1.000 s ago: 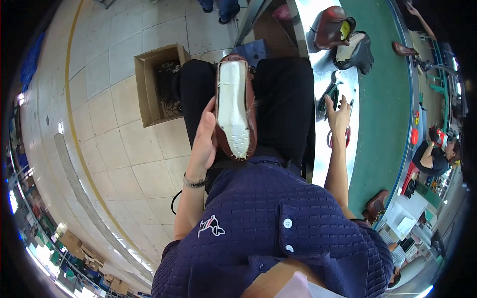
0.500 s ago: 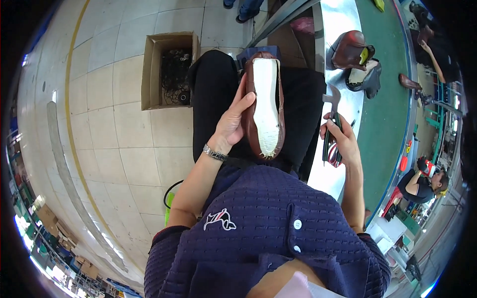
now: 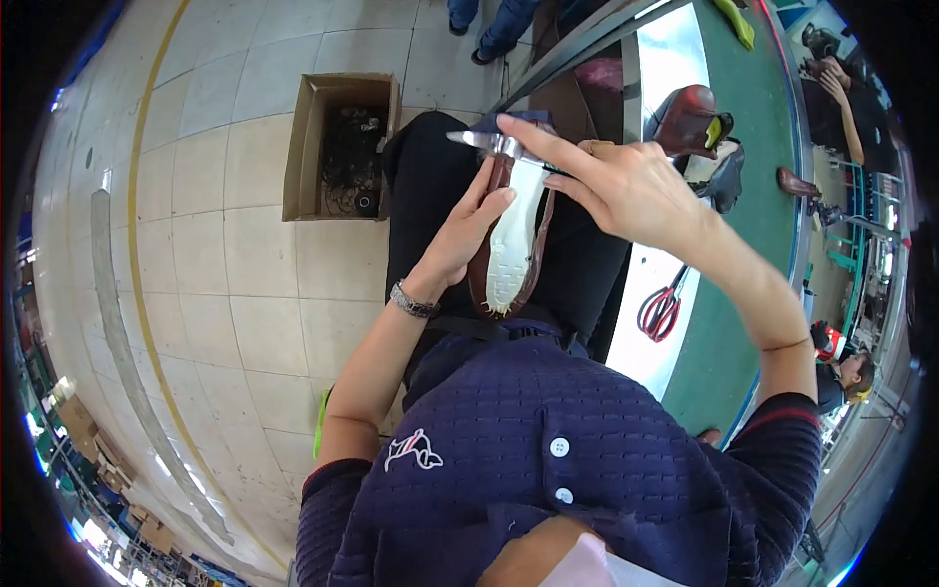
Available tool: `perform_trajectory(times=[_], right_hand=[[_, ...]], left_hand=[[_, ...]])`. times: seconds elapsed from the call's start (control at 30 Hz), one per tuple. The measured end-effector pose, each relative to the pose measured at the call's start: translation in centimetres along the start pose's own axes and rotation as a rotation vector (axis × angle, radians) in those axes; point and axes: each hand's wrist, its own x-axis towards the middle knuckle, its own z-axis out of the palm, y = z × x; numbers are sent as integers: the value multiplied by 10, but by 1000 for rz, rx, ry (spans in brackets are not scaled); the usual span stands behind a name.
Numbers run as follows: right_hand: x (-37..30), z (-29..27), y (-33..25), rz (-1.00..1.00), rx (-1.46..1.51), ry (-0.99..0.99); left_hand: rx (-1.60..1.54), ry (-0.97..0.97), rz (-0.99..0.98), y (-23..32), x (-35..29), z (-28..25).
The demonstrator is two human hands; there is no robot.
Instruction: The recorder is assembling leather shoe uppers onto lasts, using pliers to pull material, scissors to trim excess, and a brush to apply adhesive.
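Bottom up across my lap lies a brown leather shoe upper with a white insole, several small points sticking up around its near end. My left hand grips its left side, thumb at the insole's edge. Over the shoe's far end, my right hand is closed on a pair of lasting pliers, their metal head pointing left. The handles are mostly hidden by that hand. Whether the jaws touch the leather, I cannot tell.
Red-handled scissors lie on the metal ledge at my right. Beyond stand a brown shoe and a black one, beside a green belt. A cardboard box with dark tangled scraps sits on the floor, left. Another person's legs show ahead.
My right hand has swung from the ledge, left and away from me, bringing the pliers over the shoe's far end. The scissors now show fully. My left hand still grips the shoe.
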Motion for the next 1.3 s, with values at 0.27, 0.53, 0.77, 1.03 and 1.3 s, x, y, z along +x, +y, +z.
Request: perform_trajectory(times=[0.27,0.53,0.77,1.03,1.3], right_hand=[[-10,15,2,90,-67,-211],[-16,21,-11,148,-117,-355],[-20,32,-9,153,-76,-288],[-30,48,-17,32,2,-238],[-49,58,-44,24,-4,-205]], left_hand=[[-59,-120,-46,2,8,-12],[-173,-125,-96,2,-8,-16],[-80,-24,-55,-6,-18,-1],[63,-91,-81,-19,-41,-11],[130,-70,-245,-37,-49,-16]])
